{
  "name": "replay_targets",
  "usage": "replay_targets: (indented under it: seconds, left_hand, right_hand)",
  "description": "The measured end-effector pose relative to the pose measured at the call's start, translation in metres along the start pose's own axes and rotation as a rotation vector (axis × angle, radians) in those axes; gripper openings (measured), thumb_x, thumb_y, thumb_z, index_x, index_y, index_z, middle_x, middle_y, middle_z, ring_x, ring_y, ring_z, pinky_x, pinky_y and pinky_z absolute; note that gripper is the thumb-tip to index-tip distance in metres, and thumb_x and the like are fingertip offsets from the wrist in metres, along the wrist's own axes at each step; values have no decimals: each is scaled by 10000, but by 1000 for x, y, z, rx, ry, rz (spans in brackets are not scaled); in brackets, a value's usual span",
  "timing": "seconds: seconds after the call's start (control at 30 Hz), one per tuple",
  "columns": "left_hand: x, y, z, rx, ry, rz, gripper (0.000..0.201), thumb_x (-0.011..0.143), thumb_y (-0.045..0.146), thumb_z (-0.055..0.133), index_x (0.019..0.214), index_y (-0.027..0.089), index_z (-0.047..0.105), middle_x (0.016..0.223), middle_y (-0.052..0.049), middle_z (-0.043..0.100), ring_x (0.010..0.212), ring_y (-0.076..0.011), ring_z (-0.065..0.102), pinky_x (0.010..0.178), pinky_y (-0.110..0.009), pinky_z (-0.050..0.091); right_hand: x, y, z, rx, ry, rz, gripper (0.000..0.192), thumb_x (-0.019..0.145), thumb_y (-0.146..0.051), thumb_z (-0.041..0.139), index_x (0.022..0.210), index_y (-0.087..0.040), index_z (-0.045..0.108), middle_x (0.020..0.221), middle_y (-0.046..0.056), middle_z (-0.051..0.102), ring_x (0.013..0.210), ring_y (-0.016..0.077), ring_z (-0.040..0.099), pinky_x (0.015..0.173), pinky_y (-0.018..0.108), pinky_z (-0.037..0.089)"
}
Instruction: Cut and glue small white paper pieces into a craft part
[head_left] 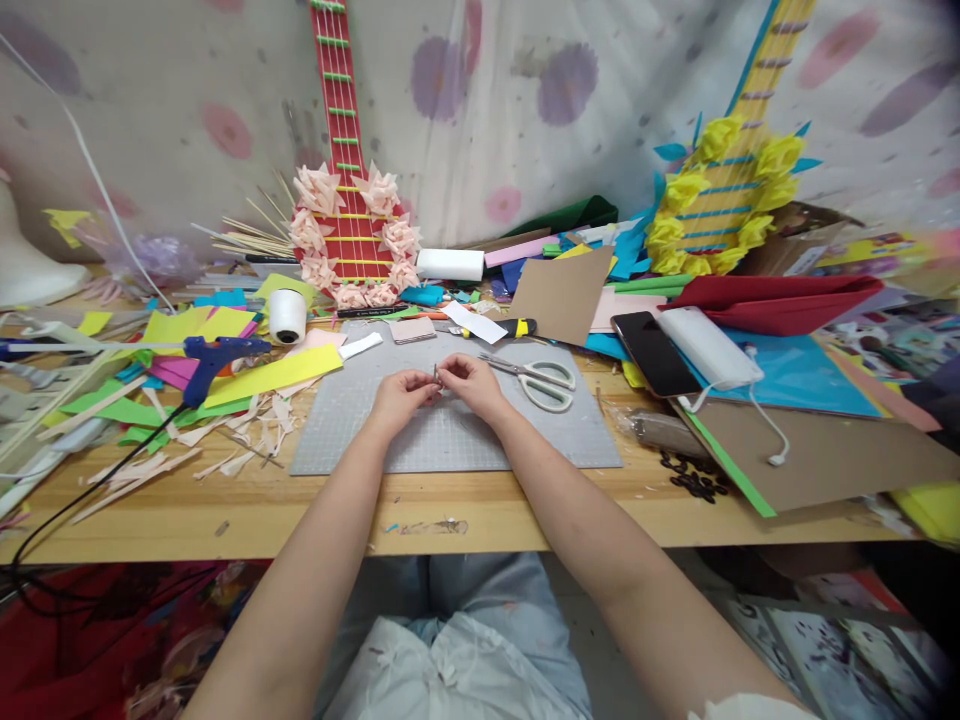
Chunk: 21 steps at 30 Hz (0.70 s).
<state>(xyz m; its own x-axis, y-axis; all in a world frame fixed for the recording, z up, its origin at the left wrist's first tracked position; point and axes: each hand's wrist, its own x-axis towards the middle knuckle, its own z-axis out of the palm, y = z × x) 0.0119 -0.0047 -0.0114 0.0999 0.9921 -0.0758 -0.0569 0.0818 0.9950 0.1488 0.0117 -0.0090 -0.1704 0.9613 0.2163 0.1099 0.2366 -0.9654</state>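
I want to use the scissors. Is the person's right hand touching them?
Apart. The head view shows the right hand over the grey mat, with bare mat between it and the scissors beside it.

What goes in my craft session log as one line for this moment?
left hand: pinching small thin piece | right hand: pinching it too | over: grey cutting mat | nearby: scissors

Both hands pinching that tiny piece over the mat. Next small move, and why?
Probably lower the small piece toward the grey mat and keep working it there. Left hand and right hand pinch it together in mid-air; it is too small to identify. Scissors lie just right.
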Motion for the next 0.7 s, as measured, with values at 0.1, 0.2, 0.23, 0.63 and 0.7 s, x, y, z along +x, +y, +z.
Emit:
replay_targets:
  seconds: [0.1,0.2,0.23,0.63,0.7]
  left_hand:
    - [-1,2,1,-10,9,-12,353,438,332,757,695,122,636,636,-18,636,572,-130,590,580,-258,452]
    - [-2,4,2,-12,21,-17,357,429,332,762,688,122,633,623,-14,633,567,-127,585,584,-261,453]
    - [-2,4,2,-11,24,-16,357,429,333,762,687,123,633,623,-15,634,569,-128,584,586,-264,453]
    - [0,2,0,21,9,-12,356,447,342,757,709,126,649,652,-36,648,576,-137,582,594,-278,450]
    - [0,2,0,18,11,-11,370,440,353,759,711,125,651,655,-38,651,580,-136,581,597,-277,452]
  right_hand:
    - [1,3,0,-20,13,3,93,646,-256,538,652,-163,534,601,-26,561,544,84,510,553,221,406]
    - [1,3,1,9,14,16,100,639,-259,547,652,-162,527,602,-29,557,527,80,505,540,220,409]
    - [1,3,1,29,9,27,109,638,-267,553,655,-162,527,603,-29,559,521,80,505,537,221,411]
    - [0,-2,-1,171,-28,104,155,620,-304,600,652,-160,551,582,-29,568,508,78,512,540,228,427]
    - [0,-2,-1,205,-30,113,161,617,-302,607,653,-155,554,585,-28,570,507,76,513,545,229,430]
